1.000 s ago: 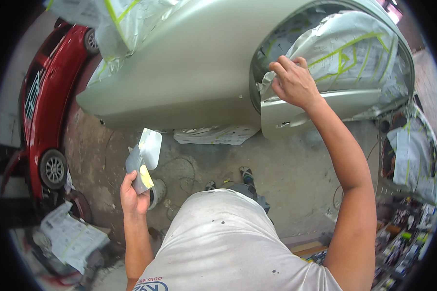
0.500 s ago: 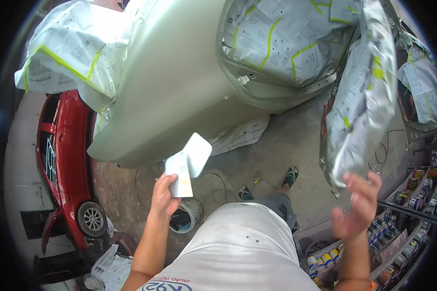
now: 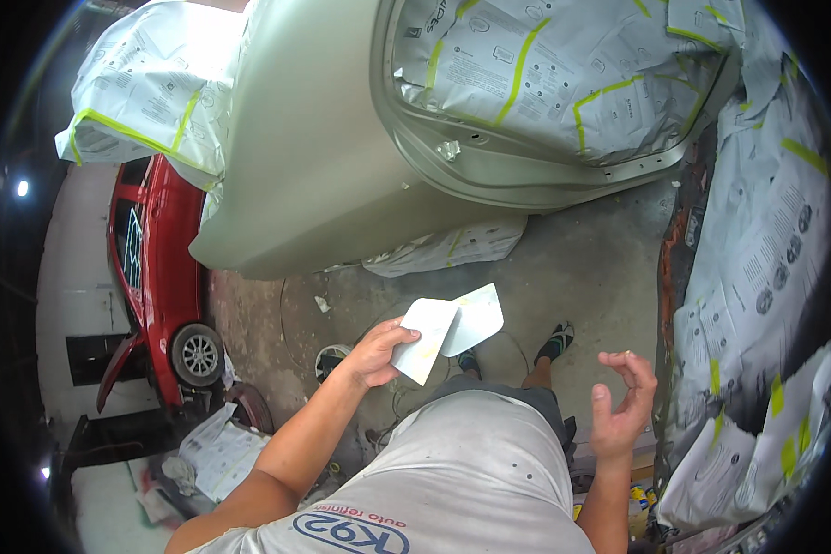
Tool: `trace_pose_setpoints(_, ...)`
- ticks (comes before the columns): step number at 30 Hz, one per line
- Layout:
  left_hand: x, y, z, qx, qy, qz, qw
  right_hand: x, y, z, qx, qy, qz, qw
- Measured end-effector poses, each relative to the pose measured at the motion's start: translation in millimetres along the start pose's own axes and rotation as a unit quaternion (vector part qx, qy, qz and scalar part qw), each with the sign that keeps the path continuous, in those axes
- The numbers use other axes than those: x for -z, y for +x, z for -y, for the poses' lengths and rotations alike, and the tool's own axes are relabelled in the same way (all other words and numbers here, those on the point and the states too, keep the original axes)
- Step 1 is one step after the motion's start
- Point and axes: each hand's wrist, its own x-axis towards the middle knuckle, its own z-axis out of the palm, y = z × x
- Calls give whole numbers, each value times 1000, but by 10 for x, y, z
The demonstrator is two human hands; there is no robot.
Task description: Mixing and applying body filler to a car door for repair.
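Note:
My left hand (image 3: 379, 353) is closed on two flat pale plates with rounded corners, pinched between thumb and fingers. The nearer plate (image 3: 427, 340) overlaps the farther plate (image 3: 475, 321), and faint yellowish smears show on both. Ahead of the hands lies a grey-green car body panel (image 3: 314, 157), apart from them. Nothing is in my right hand (image 3: 623, 406), raised with its fingers bent and spread from the thumb. It is nearest to the open car door (image 3: 757, 240), which is wrapped in printed masking sheet, and does not touch it.
Masking sheet with yellow-green tape covers the door opening (image 3: 545, 83) and the car's left end (image 3: 148, 92). A red car (image 3: 171, 268) stands at the left. Behind my left hand is a partly hidden bucket (image 3: 331, 358). Cables lie on the concrete floor (image 3: 582, 268).
My left hand has moved right with the plates, which are turned more to the right. My right hand has come away from the door and inward. The wrapped door now appears farther right.

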Motion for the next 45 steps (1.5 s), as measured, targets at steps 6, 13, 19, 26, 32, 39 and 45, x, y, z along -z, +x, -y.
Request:
trace_pose_setpoints(6, -256, 112, 161, 4, -6, -25, 1000, 345, 320, -362, -46, 44, -37, 997)
trace_pose_setpoints(13, -110, 351, 232, -14, -28, -7, 999, 516, 635, -626, -62, 26, -69, 995)
trace_pose_setpoints(19, -105, 490, 55, -23, -27, 14, 999, 603, 1089, -383, 23, 15, -91, 995)
trace_pose_setpoints(26, -381, 997, -411, -12, -7, 114, 993, 949, 1585, 605, 213, -47, -197, 956)
trace_pose_setpoints(32, -672, 1460, -926, 2, 18, 227, 974, 1251, 1458, 1366, 256, 175, -325, 894)
trace_pose_setpoints(39, -906, 1772, -1393, 24, 43, 315, 948, 1343, 1289, 1300, 91, 128, -73, 985)
trace_pose_setpoints(45, -905, 1887, -1683, -6, 40, 289, 956, 1115, 1413, 1438, -18, -38, -130, 991)
